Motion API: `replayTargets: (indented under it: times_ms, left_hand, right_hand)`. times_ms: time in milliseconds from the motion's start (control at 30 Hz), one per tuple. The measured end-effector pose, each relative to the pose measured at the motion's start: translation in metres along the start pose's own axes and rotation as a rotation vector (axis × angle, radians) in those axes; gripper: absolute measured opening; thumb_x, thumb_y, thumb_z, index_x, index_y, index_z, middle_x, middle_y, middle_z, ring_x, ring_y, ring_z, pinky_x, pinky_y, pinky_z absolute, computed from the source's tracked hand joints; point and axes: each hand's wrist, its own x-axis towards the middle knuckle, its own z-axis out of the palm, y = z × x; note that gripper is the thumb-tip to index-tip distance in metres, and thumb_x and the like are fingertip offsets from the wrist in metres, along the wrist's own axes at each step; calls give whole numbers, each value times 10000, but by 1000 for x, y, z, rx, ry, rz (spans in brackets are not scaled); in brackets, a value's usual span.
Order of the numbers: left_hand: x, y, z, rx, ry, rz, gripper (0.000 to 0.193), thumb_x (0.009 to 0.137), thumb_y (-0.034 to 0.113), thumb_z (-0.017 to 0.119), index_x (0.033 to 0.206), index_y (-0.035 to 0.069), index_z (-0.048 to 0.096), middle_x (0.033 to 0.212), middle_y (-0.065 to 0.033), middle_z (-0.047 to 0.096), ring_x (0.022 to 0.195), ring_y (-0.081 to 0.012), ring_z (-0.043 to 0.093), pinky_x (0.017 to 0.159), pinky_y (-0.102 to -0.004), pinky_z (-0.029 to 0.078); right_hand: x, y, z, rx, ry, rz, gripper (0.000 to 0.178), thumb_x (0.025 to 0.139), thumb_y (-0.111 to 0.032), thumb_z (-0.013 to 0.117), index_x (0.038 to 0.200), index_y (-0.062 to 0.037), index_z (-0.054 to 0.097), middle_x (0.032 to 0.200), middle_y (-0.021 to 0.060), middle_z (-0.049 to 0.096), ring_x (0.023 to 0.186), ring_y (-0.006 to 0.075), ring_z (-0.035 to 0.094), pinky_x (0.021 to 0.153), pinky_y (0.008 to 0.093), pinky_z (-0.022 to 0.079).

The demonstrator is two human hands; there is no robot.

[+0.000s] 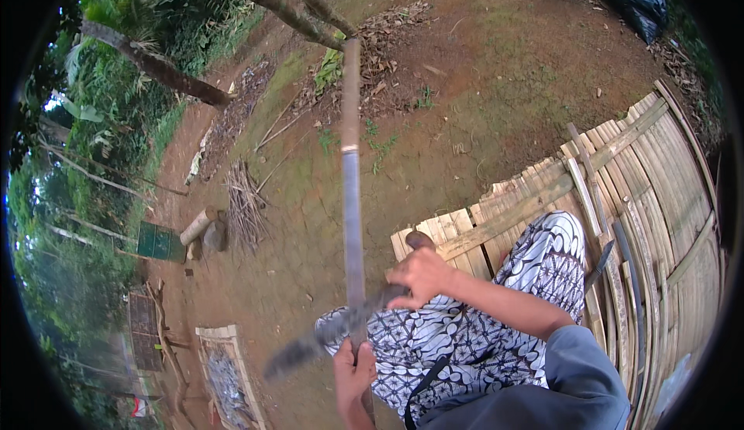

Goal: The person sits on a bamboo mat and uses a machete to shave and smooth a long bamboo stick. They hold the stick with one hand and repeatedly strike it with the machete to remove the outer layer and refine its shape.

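My right hand [425, 276] is wrapped round the wooden handle [419, 240] of a machete. Its dark blade [318, 338], smeared by motion, slants down to the left and crosses a long bamboo strip [353, 221]. Whether the edge touches the strip cannot be made out. Below that crossing, my left hand [354, 372] grips the strip near its close end, thumb upward. The strip runs straight away from me over the ground, brown at its far part and greyer nearer. Patterned trousers [465, 337] cover my legs beneath both hands.
On my right lies a slatted bamboo platform [535, 197] with loose strips and another dark blade [600, 266]. Bundled sticks [245, 205], a green container [162, 242] and a wood-framed tray [225, 376] are to the left. Leaning trunks [159, 66] and a black bag [637, 4] stand farther off.
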Motion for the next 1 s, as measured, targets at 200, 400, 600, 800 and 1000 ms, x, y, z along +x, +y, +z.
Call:
replayTargets:
  times_ms: [200, 400, 600, 800, 1000]
  left_hand:
    - [-5, 23, 15, -190, -15, -48, 205, 1016, 193, 463, 863, 65, 415, 531, 11, 357, 379, -56, 323, 330, -236, 265]
    - [4, -2, 8, -162, -65, -288, 344, 1023, 263, 428, 738, 71, 423, 512, -6, 356, 359, -95, 327, 338, -261, 273]
    - [0, -4, 10, -59, 86, -291, 416, 1029, 329, 408, 717, 57, 447, 475, -34, 383, 326, -129, 358, 318, -285, 305]
    - [1, -10, 10, 7, 82, -41, 522, 1037, 404, 347, 654, 60, 436, 422, -25, 361, 279, -124, 350, 272, -270, 282]
    - [0, -13, 11, 3, 159, -22, 441, 1022, 262, 433, 674, 5, 517, 470, -39, 425, 334, -114, 389, 321, -290, 317]
  right_hand:
    - [1, -5, 3, 155, 67, 161, 445, 796, -497, 638, 764, -54, 634, 568, 117, 592, 500, 315, 597, 483, 414, 468]
    - [7, -32, -2, 28, 15, -226, 514, 758, -608, 640, 736, -96, 598, 552, 44, 531, 486, 244, 581, 415, 360, 433]
    - [4, -33, -1, 13, -47, -152, 526, 755, -613, 638, 698, -96, 562, 555, 48, 533, 502, 250, 590, 425, 355, 444]
    - [7, -19, -10, -19, -7, -109, 540, 757, -614, 637, 678, -87, 549, 553, 57, 535, 503, 262, 588, 428, 370, 441]
    - [9, -18, -16, -25, -18, -98, 536, 765, -610, 630, 691, -83, 567, 546, 65, 541, 501, 272, 591, 440, 379, 437]
